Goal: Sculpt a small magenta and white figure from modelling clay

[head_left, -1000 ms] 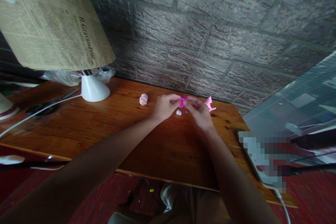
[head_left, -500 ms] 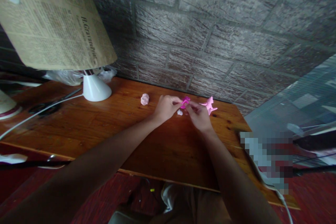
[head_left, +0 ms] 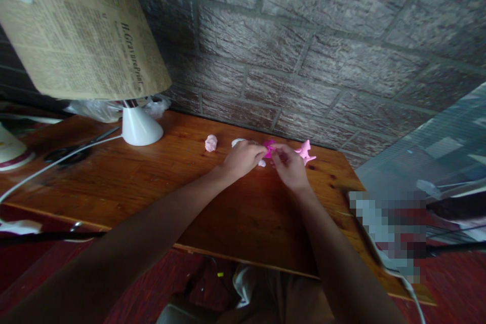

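Both my hands meet over the back of the wooden table, at a small magenta clay-like piece [head_left: 269, 148]. My left hand [head_left: 245, 158] is closed, its fingertips pinched at the piece's left side. From the right, my right hand [head_left: 290, 166] pinches the same piece between thumb and fingers. Its exact shape is partly covered by the fingers. Just below the fingertips lies a small white lump [head_left: 261, 163]. A pink figure with pointed limbs [head_left: 306, 151] sits right behind my right hand. Behind my left hand shows the edge of a white object [head_left: 237, 141], mostly hidden.
A pale pink crumpled lump [head_left: 211, 143] lies left of my hands. Farther left stands a lamp [head_left: 141, 129] with a newspaper-print shade, its white cord crossing black-handled scissors [head_left: 68, 154]. A brick wall [head_left: 228, 35] closes off the back. A blurred-out flat object [head_left: 387, 233] occupies the right edge.
My left hand has turned slightly, its knuckles now covering more of the fingertips. The white edge behind it has come into sight. Both hands stay at the magenta piece.
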### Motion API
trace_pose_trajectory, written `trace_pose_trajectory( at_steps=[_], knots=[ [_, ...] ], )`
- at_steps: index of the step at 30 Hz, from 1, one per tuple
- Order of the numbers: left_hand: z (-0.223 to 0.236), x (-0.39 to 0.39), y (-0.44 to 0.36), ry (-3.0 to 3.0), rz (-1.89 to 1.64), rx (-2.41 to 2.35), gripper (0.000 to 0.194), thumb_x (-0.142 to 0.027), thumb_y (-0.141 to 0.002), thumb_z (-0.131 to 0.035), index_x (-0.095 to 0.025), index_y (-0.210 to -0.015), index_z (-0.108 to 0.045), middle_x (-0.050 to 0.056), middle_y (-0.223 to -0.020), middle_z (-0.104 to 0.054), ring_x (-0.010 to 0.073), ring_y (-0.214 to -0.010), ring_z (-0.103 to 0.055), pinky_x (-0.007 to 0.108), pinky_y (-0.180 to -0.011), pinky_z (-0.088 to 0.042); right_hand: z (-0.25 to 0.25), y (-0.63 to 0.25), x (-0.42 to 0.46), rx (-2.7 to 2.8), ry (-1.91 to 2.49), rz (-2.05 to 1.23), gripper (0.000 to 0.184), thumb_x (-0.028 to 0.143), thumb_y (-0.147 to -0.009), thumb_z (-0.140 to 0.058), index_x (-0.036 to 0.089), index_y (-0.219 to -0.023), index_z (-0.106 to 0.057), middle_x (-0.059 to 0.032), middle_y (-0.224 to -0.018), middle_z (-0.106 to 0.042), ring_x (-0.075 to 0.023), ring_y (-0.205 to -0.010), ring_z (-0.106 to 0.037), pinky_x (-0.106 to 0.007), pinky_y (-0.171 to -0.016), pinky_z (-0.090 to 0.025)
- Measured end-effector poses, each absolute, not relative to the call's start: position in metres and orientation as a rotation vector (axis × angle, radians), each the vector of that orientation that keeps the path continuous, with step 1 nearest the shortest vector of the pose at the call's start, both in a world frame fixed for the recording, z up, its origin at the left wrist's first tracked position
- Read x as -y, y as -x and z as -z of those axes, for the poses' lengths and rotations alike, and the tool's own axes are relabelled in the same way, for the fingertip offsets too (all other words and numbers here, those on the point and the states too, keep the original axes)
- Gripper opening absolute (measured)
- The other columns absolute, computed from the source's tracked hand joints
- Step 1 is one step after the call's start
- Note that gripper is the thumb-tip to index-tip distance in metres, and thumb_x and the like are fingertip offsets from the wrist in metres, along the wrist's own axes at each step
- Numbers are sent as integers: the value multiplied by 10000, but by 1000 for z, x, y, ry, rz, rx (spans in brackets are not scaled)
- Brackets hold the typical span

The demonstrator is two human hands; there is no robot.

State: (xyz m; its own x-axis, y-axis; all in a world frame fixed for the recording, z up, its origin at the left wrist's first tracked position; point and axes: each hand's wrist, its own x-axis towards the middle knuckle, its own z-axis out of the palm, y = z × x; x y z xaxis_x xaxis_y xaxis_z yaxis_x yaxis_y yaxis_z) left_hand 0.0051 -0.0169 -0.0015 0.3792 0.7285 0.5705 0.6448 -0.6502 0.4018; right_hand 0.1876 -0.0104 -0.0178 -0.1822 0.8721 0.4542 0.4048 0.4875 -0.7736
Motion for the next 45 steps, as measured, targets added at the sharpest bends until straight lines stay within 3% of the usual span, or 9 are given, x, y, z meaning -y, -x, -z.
trace_pose_trajectory(
  at_steps=[4,7,10,14,19,28,32,37,45],
  knots=[
    [2,17,-5,-2459,-1209,-1296,84,-197,-884,-687,-218,-942,-744,41,-899,-774,192,-813,-707,293,-780,-510,14,-188,13,1930,1067,-521,215,278,-881,-569,242,-1030,-720,-55,-910,-757,-232,-834,-712,-389,-814,-568],
    [2,16,-6,-2393,-1261,-1275,219,-195,-869,-713,-203,-1088,-720,78,-1068,-771,205,-913,-722,293,-821,-527,12,-187,14,1953,1044,-535,215,244,-860,-573,239,-1014,-723,-62,-936,-758,-245,-877,-709,-407,-839,-563],
    [3,16,-6,-2393,-1201,-1239,274,-183,-908,-652,-207,-1175,-712,92,-1097,-777,223,-945,-737,317,-858,-535,13,-185,13,1902,1029,-598,189,282,-851,-624,249,-1006,-728,-57,-947,-757,-240,-898,-705,-398,-843,-568],
    [5,14,-6,-2407,-1174,-1265,244,-218,-960,-565,-232,-1121,-747,83,-1049,-794,234,-922,-747,344,-867,-532,17,-184,12,1753,1021,-731,288,362,-827,-693,232,-1083,-698,-57,-955,-759,-216,-872,-709,-375,-822,-583],
    [6,14,-7,-2349,-1205,-1310,157,-245,-919,-628,-250,-994,-767,39,-909,-800,210,-836,-740,306,-821,-526,15,-184,12,1612,993,-787,296,363,-791,-727,203,-1037,-691,-95,-1016,-767,-223,-904,-728,-406,-879,-578],
    [1,16,-7,-2195,-1285,-1258,186,-211,-936,-593,-193,-959,-777,63,-985,-807,208,-862,-751,294,-790,-539,10,-178,15,1541,998,-847,360,434,-756,-768,205,-1032,-737,-104,-1081,-777,-241,-929,-730,-426,-877,-576],
    [0,15,-5,-2014,-1413,-1160,182,-265,-929,-621,-183,-893,-780,55,-934,-811,193,-835,-753,270,-744,-550,8,-177,17,1534,1012,-911,358,477,-746,-773,202,-975,-777,-83,-946,-793,-225,-799,-723,-374,-731,-584],
    [3,11,-7,-1864,-1412,-1009,152,-253,-896,-646,-152,-915,-758,79,-962,-806,188,-864,-753,279,-801,-571,8,-177,17,1491,1002,-968,359,522,-735,-780,213,-917,-801,-51,-825,-786,-193,-716,-707,-310,-632,-561],
    [10,4,-9,-1609,-1374,-902,197,-248,-794,-745,-135,-955,-758,102,-988,-802,212,-894,-757,333,-851,-583,7,-177,17,1489,972,-963,345,492,-731,-795,209,-927,-801,-50,-831,-792,-180,-704,-715,-312,-669,-576]
  ],
)
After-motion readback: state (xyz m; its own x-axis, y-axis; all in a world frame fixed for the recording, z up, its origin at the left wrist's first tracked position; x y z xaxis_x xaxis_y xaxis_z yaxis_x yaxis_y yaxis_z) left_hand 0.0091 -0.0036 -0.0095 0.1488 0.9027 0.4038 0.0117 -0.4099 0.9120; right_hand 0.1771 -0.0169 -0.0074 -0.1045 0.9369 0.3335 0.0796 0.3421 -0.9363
